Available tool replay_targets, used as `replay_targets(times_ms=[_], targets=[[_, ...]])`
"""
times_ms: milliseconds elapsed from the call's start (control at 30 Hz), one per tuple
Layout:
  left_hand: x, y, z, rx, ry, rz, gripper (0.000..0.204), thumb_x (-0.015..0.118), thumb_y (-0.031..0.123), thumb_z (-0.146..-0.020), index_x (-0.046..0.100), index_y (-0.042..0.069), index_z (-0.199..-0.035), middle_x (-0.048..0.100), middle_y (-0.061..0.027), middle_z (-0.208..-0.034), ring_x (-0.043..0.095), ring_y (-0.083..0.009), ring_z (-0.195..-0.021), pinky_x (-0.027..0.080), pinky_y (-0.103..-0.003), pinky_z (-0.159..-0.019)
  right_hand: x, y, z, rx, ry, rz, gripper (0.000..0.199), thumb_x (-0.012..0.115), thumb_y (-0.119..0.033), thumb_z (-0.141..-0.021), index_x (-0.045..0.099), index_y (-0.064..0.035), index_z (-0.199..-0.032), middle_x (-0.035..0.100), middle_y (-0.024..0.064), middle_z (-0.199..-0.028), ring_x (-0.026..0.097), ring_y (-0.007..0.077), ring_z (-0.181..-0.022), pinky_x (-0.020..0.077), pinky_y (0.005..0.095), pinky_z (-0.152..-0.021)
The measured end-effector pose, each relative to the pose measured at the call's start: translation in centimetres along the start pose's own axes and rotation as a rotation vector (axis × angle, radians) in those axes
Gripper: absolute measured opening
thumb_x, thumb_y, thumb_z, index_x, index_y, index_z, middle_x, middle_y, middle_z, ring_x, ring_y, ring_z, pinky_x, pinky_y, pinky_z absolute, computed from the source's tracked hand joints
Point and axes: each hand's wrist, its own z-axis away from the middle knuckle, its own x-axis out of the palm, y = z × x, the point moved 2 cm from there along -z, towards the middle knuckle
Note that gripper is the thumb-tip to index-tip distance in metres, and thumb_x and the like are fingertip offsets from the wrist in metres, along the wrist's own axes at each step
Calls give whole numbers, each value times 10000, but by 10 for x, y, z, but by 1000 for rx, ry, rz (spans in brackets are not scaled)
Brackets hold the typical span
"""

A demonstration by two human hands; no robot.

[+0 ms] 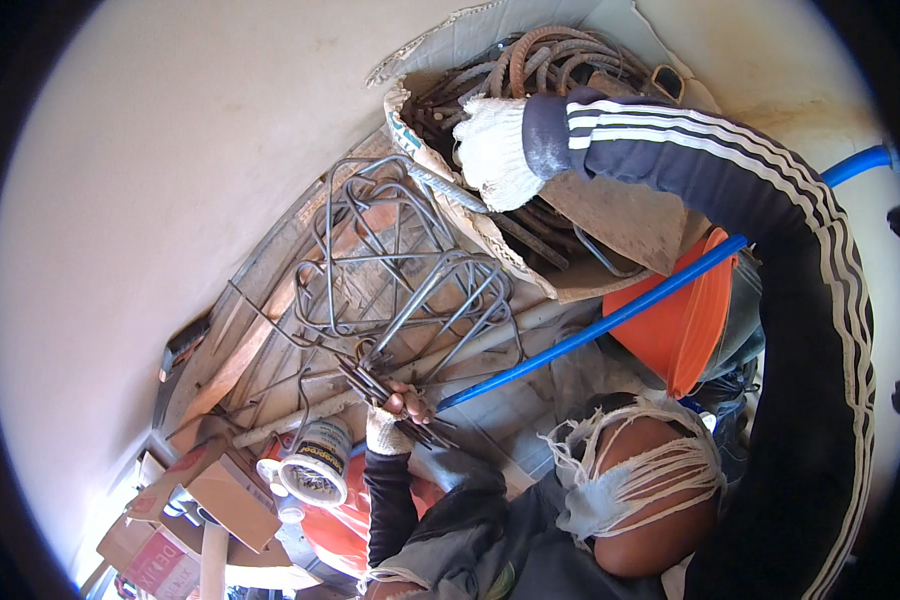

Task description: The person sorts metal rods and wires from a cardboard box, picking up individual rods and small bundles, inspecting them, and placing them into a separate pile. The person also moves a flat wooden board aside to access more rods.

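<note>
My left hand (398, 408), in a white glove with bare fingertips, is closed round a bundle of thin dark steel rods (366, 380). Just above it lies a tangle of bent steel stirrups (415, 290); some bars run down close to the bundle, and I cannot tell whether they join it. My right hand (495, 152), in a white knit glove, reaches over a torn cardboard box (580, 287). Its fingers are mostly hidden. Rusty ribbed rebar offcuts (555, 50) fill the box beyond that hand. A grey ribbed bar (445, 188) passes beside it.
A blue hose (610, 318) crosses diagonally beside an orange bucket (670, 315). A pale pipe (300, 415) and a wooden plank (240, 365) lie along the wall. Near the left are a white tub (313, 475) and open cardboard boxes (232, 500). My knee (650, 490) shows through frayed cloth.
</note>
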Motion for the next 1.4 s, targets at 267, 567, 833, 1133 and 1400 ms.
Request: replay_targets(times_ms=[267, 567, 833, 1133, 1400], targets=[[2, -1, 0, 46, 9, 2, 209, 674, 182, -919, 607, 53, -1069, 593, -97, -758, 554, -232, -653, 467, -403, -616, -22, -14, 10, -42, -120, 235, 242, 612, -379, -751, 728, -177, -682, 652, 20, -676, 596, 267, -818, 387, 493, -793], [1, -1, -3, 17, -45, 41, 204, 650, 179, -938, 595, 59, -1093, 592, -88, -752, 548, -221, -652, 454, -394, -622, -54, 22, 118, 34, -32, 126, 204, 669, -315, -739, 720, -132, -814, 666, 85, -937, 597, 312, -1037, 428, 519, -960], [1, -2, 1, 57, 22, -8, 215, 656, 178, -931, 587, 50, -1089, 581, -90, -762, 531, -223, -632, 462, -398, -616, -32, 59, 206, 116, 98, -288, 540, 716, -187, -833, 507, -37, -1308, 644, 104, -1124, 656, 205, -920, 559, 356, -838], [1, -1, 2, 16, 53, 31, 190, 659, 138, -926, 594, 55, -1084, 585, -101, -763, 560, -227, -640, 472, -383, -612, -89, 4, 190, 285, -66, 3, 139, 686, -155, -632, 711, -53, -723, 656, 117, -873, 599, 302, -946, 519, 432, -831], [0, 0, -3, 23, -28, -48, 196, 659, 189, -942, 607, 72, -1090, 580, -80, -758, 544, -214, -637, 461, -380, -605, -68, 1, 206, 427, -71, 122, 149, 615, -126, -721, 724, -61, -798, 686, 136, -1014, 584, 284, -1174, 480, 453, -970]])
